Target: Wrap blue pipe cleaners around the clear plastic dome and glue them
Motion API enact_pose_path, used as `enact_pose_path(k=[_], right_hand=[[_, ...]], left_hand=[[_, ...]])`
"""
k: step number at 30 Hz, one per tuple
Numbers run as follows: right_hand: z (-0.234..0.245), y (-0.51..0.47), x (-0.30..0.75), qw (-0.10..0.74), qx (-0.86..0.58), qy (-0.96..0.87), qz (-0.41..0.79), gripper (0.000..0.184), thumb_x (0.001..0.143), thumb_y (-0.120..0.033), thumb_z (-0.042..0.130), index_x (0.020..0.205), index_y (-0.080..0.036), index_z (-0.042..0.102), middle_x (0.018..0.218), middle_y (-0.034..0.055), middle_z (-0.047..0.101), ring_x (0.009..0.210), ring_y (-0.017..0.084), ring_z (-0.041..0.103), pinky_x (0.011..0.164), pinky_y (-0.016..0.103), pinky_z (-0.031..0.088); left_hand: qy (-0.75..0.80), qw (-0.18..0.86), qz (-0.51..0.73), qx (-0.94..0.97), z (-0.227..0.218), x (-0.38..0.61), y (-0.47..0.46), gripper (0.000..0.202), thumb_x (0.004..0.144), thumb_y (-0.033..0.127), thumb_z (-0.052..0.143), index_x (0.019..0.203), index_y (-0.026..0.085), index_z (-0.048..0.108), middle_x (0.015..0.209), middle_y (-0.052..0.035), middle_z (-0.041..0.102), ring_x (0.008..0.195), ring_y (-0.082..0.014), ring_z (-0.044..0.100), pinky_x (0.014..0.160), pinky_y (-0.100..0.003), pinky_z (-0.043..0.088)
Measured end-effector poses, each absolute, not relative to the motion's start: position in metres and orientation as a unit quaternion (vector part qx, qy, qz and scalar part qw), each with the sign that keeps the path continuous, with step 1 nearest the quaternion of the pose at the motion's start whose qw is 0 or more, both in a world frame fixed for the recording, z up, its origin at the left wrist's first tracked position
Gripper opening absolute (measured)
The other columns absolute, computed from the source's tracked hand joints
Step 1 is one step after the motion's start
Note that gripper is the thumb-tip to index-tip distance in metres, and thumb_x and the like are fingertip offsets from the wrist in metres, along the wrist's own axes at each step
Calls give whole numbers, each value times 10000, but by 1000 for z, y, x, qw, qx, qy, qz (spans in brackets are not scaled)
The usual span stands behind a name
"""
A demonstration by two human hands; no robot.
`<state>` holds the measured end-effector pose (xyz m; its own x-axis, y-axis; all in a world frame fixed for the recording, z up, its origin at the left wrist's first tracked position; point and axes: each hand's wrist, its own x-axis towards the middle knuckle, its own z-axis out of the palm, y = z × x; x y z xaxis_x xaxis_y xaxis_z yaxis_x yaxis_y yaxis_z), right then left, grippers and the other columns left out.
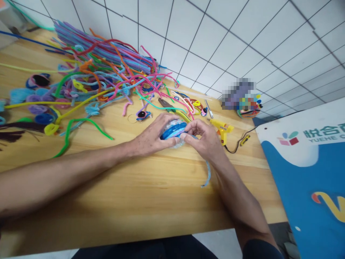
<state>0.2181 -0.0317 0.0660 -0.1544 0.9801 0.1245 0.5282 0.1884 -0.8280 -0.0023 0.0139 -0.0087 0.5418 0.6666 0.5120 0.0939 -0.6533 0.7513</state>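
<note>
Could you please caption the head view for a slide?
Left hand holds a rounded blue piece, right hand pinching its edge, near pipe cleaners and a glue gun.

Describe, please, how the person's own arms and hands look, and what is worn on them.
The left hand and right hand wear no gloves. No watch or bracelet shows on either wrist. The left forearm and right forearm are uncovered. A dark sleeve shows above the right elbow; the left sleeve cannot be made out.
</note>
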Motion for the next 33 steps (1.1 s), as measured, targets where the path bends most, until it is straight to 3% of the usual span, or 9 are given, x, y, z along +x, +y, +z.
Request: enact_pose_path(k=[6, 16, 26, 33], right_hand=[[65, -29, 225, 357, -531, -693, 332, 194, 848, -386, 803, 916, -244, 690, 788, -17, 697, 709, 145, 608, 663, 306, 516], [61, -28, 224, 359, -536, -677, 354, 245, 824, -403, 832, 909, -242, 670, 764, -24, 685, 676, 139, 602, 633, 301, 503], [63, -28, 223, 338, -553, -674, 355, 293, 841, -392, 856, 973, -253, 635, 741, -55, 624, 668, 134, 579, 635, 299, 473], [61, -27, 227, 351, -522, -682, 373, 264, 871, -424, 813, 992, -253, 652, 788, -37, 651, 694, 135, 588, 628, 291, 483]], left_hand=[[236, 365, 416, 799, -4, -4, 14, 535, 980, 450, 720, 1449, 269, 535, 1417, -112, 630, 1368, -323, 599, 1191, -523, 519], [233, 376, 405, 800, -1, -6, 14, 551, 967, 446, 726, 1457, 283, 534, 1456, -113, 622, 1402, -333, 581, 1232, -545, 492], [289, 383, 403, 779, -1, -4, 9, 654, 969, 586, 742, 1492, 238, 559, 1515, -152, 633, 1420, -357, 622, 1255, -549, 495], [285, 399, 403, 773, -3, -4, 10, 618, 958, 511, 762, 1476, 244, 556, 1464, -127, 641, 1377, -328, 637, 1224, -526, 521]])
